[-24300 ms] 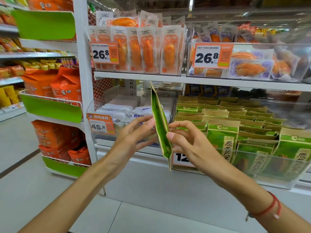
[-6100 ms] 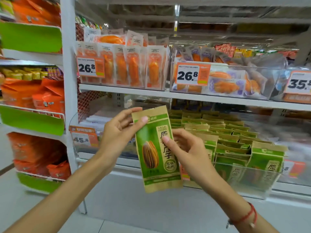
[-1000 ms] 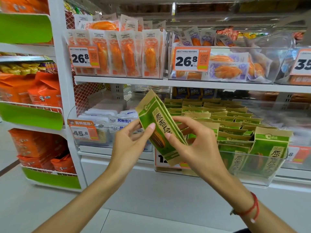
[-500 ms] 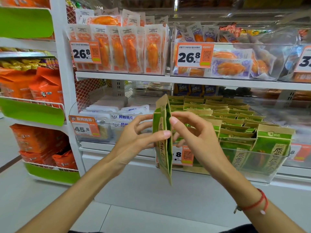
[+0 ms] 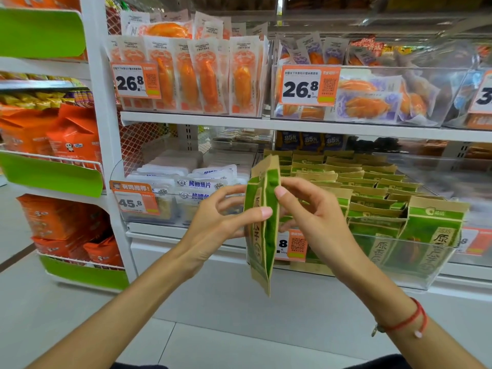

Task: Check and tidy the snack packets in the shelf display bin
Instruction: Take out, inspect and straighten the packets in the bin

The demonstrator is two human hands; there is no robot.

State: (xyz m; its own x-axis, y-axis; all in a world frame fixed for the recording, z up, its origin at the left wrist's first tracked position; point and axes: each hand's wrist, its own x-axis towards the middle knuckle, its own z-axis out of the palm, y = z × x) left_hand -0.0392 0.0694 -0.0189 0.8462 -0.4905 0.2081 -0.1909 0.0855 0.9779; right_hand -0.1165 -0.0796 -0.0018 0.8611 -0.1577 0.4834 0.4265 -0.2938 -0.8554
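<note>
Between your two hands, out in front of the middle shelf, hangs a green-and-kraft sunflower seed packet (image 5: 262,225), turned edge-on so you see its narrow gusseted side. Your left hand (image 5: 218,222) pinches it, thumb across the near face and the other fingers behind. Your right hand (image 5: 314,217) grips the opposite face, one fingertip pressing on the upper green panel; how its other fingers lie behind the packet I cannot tell. The packet hangs upright, its bottom corner dropping below the shelf edge.

Just behind it and to the right stands the clear display bin (image 5: 415,272), filled with rows of matching green packets (image 5: 372,187) standing upright. An orange price tag (image 5: 294,245) on the bin front is partly hidden by the packet you hold. On your right wrist sits a red string bracelet (image 5: 404,320).
</note>
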